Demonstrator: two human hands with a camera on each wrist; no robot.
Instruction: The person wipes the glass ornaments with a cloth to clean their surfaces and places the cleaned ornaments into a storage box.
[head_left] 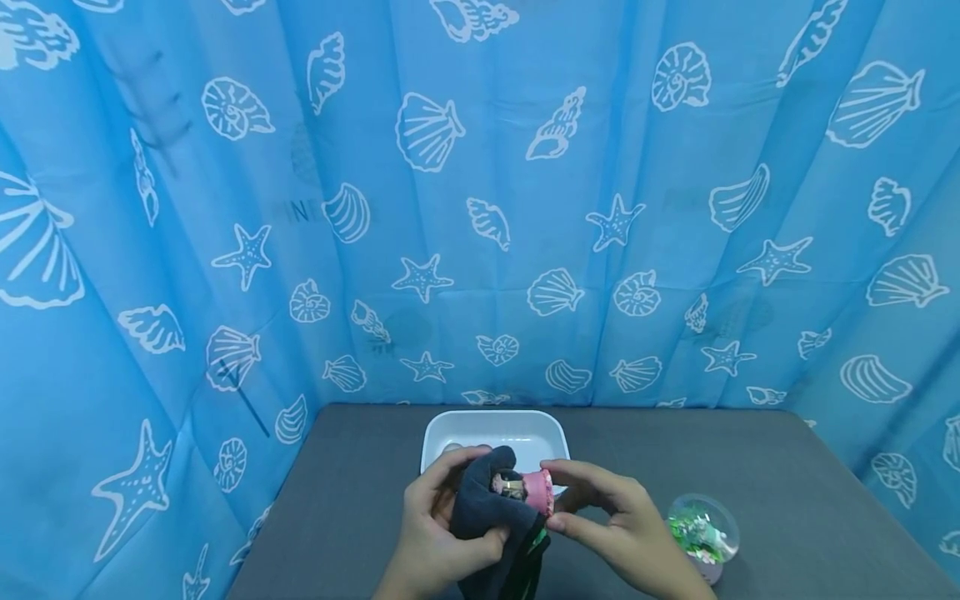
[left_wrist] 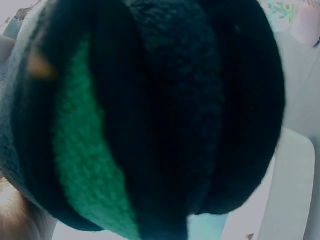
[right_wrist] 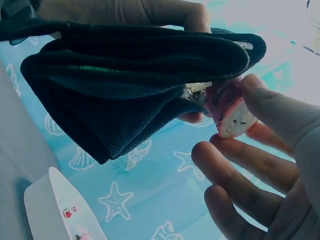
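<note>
My left hand [head_left: 450, 517] grips a dark grey cloth [head_left: 480, 504], folded round the upper part of a small ornament that looks like a snow globe, with a pink base [head_left: 537, 492]. Thumb and fingers of my right hand [head_left: 618, 521] pinch that base at its rim. Seen from the right wrist, the pale underside of the base [right_wrist: 237, 120] faces outward, while the cloth hides most of the top. Dark folds and a green patch [left_wrist: 90, 145] of the cloth fill the left wrist view.
Behind the hands stands a white basin [head_left: 495, 421] on the grey table [head_left: 360, 500]. Another snow globe [head_left: 702, 529], with green and white bits inside and a pinkish base, is at the right, beside my right forearm. A blue shell-print curtain [head_left: 525, 250] hangs behind the table.
</note>
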